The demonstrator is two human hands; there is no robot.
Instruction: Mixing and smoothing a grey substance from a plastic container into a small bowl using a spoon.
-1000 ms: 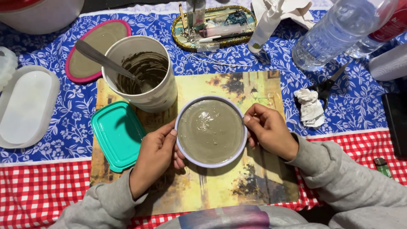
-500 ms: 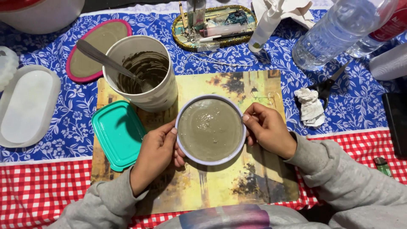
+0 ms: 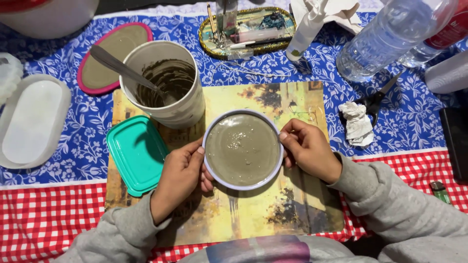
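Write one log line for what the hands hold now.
left hand: grips round mould | right hand: grips rim | mould: grey mix, on placemat

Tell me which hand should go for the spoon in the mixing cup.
Left. The left hand grips the round mould on the side nearest the mixing cup, whose spoon handle leans out to the left. The right hand holds the far rim and would probably have to cross over the wet mix.

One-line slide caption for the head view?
Both hands, left hand and right hand, grip a round mold of grey mix.
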